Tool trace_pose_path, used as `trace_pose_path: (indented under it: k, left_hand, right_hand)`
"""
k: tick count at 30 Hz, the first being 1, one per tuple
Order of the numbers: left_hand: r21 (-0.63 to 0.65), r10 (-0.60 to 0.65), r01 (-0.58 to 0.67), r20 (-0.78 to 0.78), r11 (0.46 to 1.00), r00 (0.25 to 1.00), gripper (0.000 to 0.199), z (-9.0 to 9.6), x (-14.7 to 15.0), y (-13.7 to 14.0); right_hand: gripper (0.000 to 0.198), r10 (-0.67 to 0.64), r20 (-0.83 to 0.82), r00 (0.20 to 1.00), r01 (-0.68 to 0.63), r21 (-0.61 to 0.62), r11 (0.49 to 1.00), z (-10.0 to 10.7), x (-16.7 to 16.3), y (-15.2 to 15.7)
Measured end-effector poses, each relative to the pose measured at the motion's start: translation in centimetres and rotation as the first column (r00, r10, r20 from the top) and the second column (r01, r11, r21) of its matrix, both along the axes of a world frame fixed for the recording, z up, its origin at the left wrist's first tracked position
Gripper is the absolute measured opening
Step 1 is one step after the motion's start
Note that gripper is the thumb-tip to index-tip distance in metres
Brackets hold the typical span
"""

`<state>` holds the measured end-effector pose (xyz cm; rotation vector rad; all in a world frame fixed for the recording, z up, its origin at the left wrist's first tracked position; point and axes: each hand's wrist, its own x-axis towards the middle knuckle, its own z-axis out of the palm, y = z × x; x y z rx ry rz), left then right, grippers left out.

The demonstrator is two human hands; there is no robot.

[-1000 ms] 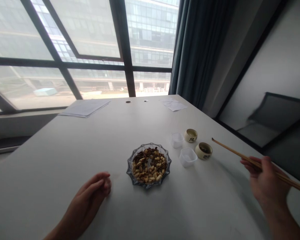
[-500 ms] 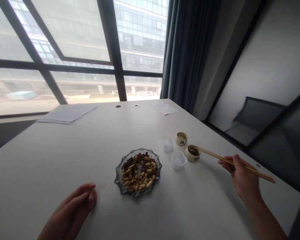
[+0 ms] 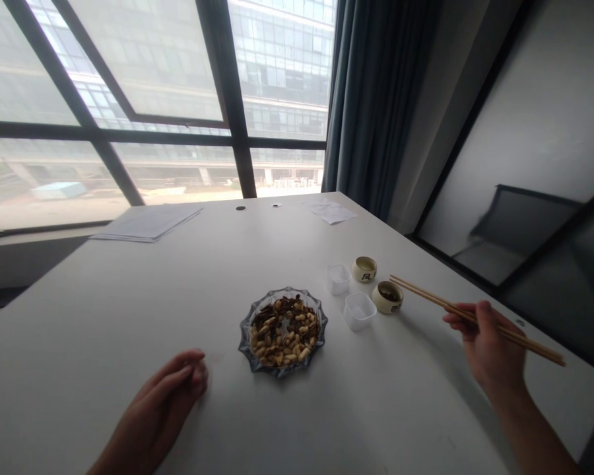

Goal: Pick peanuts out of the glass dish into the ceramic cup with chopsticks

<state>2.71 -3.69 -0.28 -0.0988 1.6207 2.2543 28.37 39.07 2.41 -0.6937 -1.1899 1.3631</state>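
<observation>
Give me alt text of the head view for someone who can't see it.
A right hand holds chopsticks near two small cups on a white table. Further left are two clear tubs, a glass bowl of peanuts and dark bits, then the left hand.

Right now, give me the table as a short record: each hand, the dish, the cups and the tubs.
Left hand: loosely curled beside the glass dish, nothing visible in it
Right hand: holding chopsticks, tips by the nearer cup, contact unclear
Glass dish: peanuts and dark pieces
Nearer cup: dark contents
Farther cup: pale inside
Clear tubs: two, beside the cups
</observation>
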Motion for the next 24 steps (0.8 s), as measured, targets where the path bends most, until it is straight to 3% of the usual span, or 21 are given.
trace_pose_path:
  k: [3, 10, 17, 20, 24]
  left_hand:
    - [-0.02, -0.054, 0.053, -0.022, 0.998, 0.998, 0.026, 0.6, 0.3, 0.2]
    - [-0.03, -0.035, 0.034, -0.044, 0.999, 0.998, 0.02, 1.9, 1.1, 0.9]
    - [0.021, -0.076, 0.077, -0.046, 0.997, 0.996, 0.022, 1.0, 0.9, 0.4]
    - [0.035, -0.097, 0.1, -0.066, 0.994, 0.993, 0.022, 0.6, 0.9, 0.2]
    - [0.034, -0.089, 0.091, -0.062, 0.995, 0.994, 0.021, 0.7, 1.0, 0.3]
  right_hand:
    - [0.043, -0.002, 0.0, 1.0, 0.002, 0.018, 1.0, -0.1, 0.0, -0.1]
    - [0.039, -0.004, -0.003, 1.0, 0.004, 0.06, 0.998, -0.1, -0.1, -0.4]
    - [0.041, -0.005, 0.002, 1.0, 0.005, 0.025, 1.0, 0.8, -0.6, -1.7]
    - [0.036, 0.099, 0.078, 0.992, -0.109, 0.125, 0.986, 2.2, -1.1, -3.2]
    - [0.03, 0.308, 0.236, 0.922, -0.37, 0.298, 0.88, 4.4, -3.1, -6.1]
